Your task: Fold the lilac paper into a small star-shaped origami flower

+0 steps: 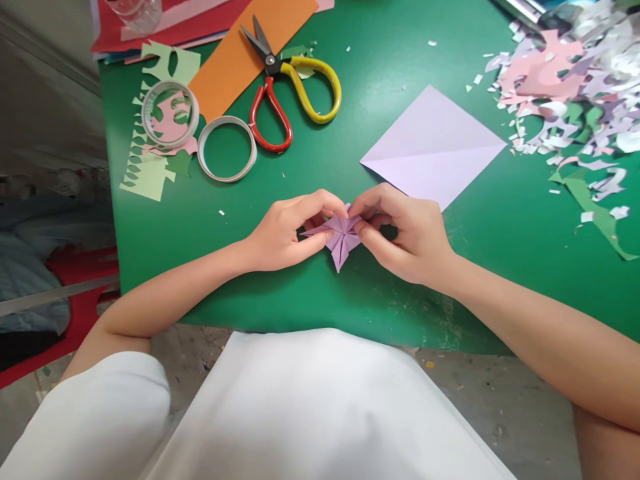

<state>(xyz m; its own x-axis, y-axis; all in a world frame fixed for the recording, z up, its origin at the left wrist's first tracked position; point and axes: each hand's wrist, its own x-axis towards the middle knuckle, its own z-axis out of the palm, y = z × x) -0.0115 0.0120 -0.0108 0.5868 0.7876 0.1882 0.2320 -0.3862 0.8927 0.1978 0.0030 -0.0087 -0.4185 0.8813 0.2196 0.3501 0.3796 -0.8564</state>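
Note:
Between my two hands is a small folded lilac paper flower (341, 241), its pointed petals spreading from a creased centre. My left hand (295, 230) pinches its left side with thumb and fingers. Across from it, my right hand (405, 223) grips the upper right petals between thumb and forefinger. The fingertips of both hands nearly meet at the top of the flower and hide part of it. Just beyond my right hand lies a square lilac sheet (435, 143) with a crease across it, its near corner partly behind the hand.
Scissors (270, 63) with red and yellow handles lie partly over an orange paper strip (220, 80). Two tape rolls (227, 177) sit left of them, near green cut paper (150, 177). Paper scraps (545, 73) heap at the right of the green table (200, 293).

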